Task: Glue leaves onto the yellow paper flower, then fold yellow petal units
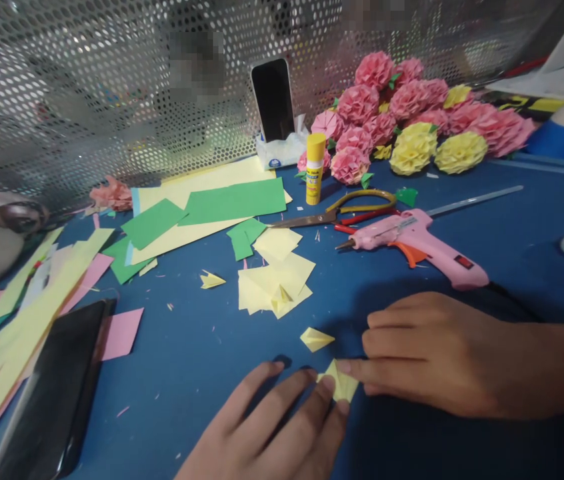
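A small folded piece of yellow paper (345, 385) lies on the blue table at the front, between my two hands. My left hand (279, 423) has its fingers spread, with some fingertips pressing on the paper's left and lower edges. From the other side, my right hand (432, 360) comes in with its index finger on the paper's top right and its other fingers curled. Just behind is a folded yellow paper petal (317, 339). Several yellow paper squares (257, 290) are piled farther back, with another folded petal (212, 280) to their left.
A pink glue gun (427, 247), scissors (332, 217) and a glue stick (315, 170) stand or lie behind my hands. Pink and yellow paper flowers (377, 123) fill the back right. Green paper (235, 201), paper strips (62, 297) and a dark phone (62, 387) are at left.
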{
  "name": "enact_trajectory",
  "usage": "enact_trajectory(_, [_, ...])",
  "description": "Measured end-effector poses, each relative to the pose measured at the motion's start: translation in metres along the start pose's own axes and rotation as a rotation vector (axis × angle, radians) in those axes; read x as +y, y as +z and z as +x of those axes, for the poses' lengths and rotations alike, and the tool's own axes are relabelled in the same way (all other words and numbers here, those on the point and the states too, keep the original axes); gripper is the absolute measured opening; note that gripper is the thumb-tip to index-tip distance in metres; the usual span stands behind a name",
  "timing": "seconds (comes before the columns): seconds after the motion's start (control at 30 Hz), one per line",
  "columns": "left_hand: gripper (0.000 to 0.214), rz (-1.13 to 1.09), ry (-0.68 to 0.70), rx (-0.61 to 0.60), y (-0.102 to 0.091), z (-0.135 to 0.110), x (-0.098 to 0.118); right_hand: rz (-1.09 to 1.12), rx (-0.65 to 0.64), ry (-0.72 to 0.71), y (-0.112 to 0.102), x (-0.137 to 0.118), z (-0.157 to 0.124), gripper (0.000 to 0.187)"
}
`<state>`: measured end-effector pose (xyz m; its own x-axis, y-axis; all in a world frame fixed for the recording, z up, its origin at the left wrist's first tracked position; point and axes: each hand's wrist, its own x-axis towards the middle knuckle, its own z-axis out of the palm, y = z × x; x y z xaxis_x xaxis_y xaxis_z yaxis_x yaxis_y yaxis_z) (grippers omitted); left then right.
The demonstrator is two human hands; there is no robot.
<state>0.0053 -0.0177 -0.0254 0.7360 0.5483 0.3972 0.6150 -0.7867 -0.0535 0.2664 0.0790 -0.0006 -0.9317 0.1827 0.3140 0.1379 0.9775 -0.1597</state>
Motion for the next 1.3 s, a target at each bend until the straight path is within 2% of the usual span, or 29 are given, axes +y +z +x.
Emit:
enact_trajectory(0.1, [0.037,0.024,0.020,0.054,0.003,0.000,0.001,-0.010,-0.027,-0.014,-0.002,-0.002,0.000,0.044])
enact_trajectory(0.17, [0.032,0.051,0.079,-0.009,0.001,0.002,-0.001,-0.026,-0.023,-0.031,-0.003,-0.004,0.001,0.045])
enact_trajectory(0.23, [0.032,0.057,0.113,-0.024,-0.002,0.004,-0.004,-0.055,0.008,-0.036,-0.002,-0.004,0.002,0.042])
enact_trajectory(0.3, [0.038,0.037,0.115,0.009,-0.005,0.006,-0.007,-0.066,0.065,-0.026,0.002,-0.003,0.002,0.038])
enact_trajectory(0.37, [0.042,0.012,0.145,-0.046,-0.007,0.007,-0.009,-0.054,0.112,0.005,0.006,-0.002,0.001,0.033])
enact_trajectory(0.53, [0.039,-0.004,0.189,-0.062,-0.015,0.011,-0.009,-0.059,0.146,0.044,0.011,0.000,0.002,0.025])
enact_trajectory(0.6, [0.038,-0.018,0.183,-0.092,-0.018,0.013,-0.007,0.032,0.107,0.085,0.010,0.000,0.004,0.023])
enact_trajectory(0.77, [0.037,-0.036,0.104,-0.080,-0.021,0.015,-0.002,0.410,-0.027,0.296,0.009,0.000,0.009,0.011])
enact_trajectory(0.9, [0.038,-0.062,0.070,-0.034,-0.024,0.015,0.000,0.405,-0.033,0.343,0.010,-0.001,0.010,0.018])
enact_trajectory(1.03, [0.039,-0.085,0.071,-0.053,-0.027,0.015,0.001,0.444,-0.017,0.348,0.008,-0.004,0.012,0.015])
enact_trajectory(1.1, [0.036,-0.110,0.060,-0.029,-0.026,0.014,0.000,0.509,0.004,0.324,0.007,-0.005,0.012,0.012])
enact_trajectory(1.17, [0.034,-0.145,0.024,0.071,-0.021,0.010,-0.001,0.502,0.049,0.229,0.005,-0.005,0.012,0.009])
enact_trajectory(1.23, [0.034,-0.168,-0.027,0.157,-0.017,0.007,-0.003,0.336,0.116,0.062,0.004,-0.005,0.010,0.015])
enact_trajectory(1.3, [0.034,-0.168,-0.050,0.170,-0.013,0.005,-0.005,0.088,0.185,-0.114,0.003,-0.005,0.009,0.020])
